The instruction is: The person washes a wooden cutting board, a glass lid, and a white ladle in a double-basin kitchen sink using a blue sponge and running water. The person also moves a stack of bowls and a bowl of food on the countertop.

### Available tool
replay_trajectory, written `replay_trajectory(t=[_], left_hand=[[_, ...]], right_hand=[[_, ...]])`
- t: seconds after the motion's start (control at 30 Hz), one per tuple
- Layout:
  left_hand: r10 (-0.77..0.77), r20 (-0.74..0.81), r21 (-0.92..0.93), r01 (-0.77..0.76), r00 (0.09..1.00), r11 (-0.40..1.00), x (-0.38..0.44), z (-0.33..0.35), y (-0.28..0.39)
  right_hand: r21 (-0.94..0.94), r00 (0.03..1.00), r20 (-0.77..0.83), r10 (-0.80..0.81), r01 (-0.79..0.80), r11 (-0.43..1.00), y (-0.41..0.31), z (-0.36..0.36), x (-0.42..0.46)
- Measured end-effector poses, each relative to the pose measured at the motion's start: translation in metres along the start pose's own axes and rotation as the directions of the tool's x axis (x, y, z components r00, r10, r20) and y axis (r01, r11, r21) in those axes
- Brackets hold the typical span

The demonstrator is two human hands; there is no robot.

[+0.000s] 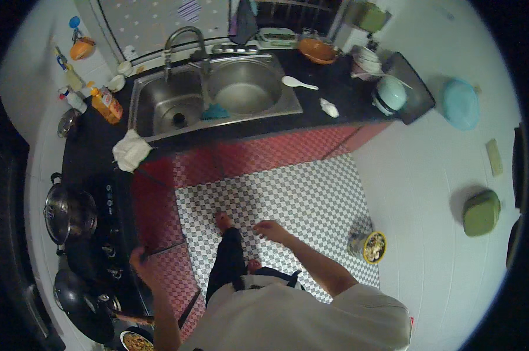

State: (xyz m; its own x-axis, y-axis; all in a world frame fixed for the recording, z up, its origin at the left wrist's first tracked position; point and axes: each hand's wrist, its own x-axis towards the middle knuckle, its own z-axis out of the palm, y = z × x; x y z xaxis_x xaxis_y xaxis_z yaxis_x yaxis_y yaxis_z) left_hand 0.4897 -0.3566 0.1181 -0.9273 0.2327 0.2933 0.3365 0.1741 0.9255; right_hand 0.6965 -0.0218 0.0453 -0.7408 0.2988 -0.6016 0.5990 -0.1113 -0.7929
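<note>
My left hand (pixel 140 259) hangs beside the front edge of the black counter, near the gas stove knobs (pixel 109 250), and holds nothing that I can see; its fingers are blurred. My right hand (pixel 268 230) is over the checkered floor (pixel 299 210), empty, with loosely curled fingers. On the stove side stand a lidded steel pot (pixel 71 215) and a black wok (pixel 82 307) with a wooden handle. Close to the wok is a bowl of cooked food (pixel 137 341). A white cloth (pixel 132 150) drapes over the counter corner by the double steel sink (pixel 247 90).
A yellow-rimmed waste bin (pixel 374 248) stands on the floor at right. Beyond the sink lie a white spoon (pixel 299 83), a crumpled white cloth or tissue (pixel 329 108) and stacked bowls (pixel 390 94). An orange soap bottle (pixel 106 104) stands left of the sink. Red cabinets (pixel 264 153) line the counter.
</note>
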Motion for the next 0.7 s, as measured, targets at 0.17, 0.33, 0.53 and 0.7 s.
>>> replay_trajectory(t=[0.17,0.33,0.53,0.7], left_hand=[[-0.016,0.091,0.046,0.011,0.996,0.999,0.088,0.078,-0.036],[-0.286,0.269,-0.136,0.330,0.920,0.934,0.166,0.138,-0.067],[-0.145,0.215,-0.001,0.148,0.966,0.989,0.242,0.194,-0.079],[-0.391,0.018,0.232,0.376,0.920,0.897,0.279,0.176,-0.154]], right_hand=[[-0.011,0.987,-0.121,0.102,-0.104,0.995,-0.013,-0.057,0.048],[-0.287,0.956,-0.244,-0.162,0.088,0.954,-0.054,-0.089,0.108],[-0.305,0.956,-0.229,-0.185,0.110,0.946,-0.121,-0.114,0.182],[-0.302,0.988,-0.109,-0.111,0.074,0.950,-0.181,-0.144,0.244]])
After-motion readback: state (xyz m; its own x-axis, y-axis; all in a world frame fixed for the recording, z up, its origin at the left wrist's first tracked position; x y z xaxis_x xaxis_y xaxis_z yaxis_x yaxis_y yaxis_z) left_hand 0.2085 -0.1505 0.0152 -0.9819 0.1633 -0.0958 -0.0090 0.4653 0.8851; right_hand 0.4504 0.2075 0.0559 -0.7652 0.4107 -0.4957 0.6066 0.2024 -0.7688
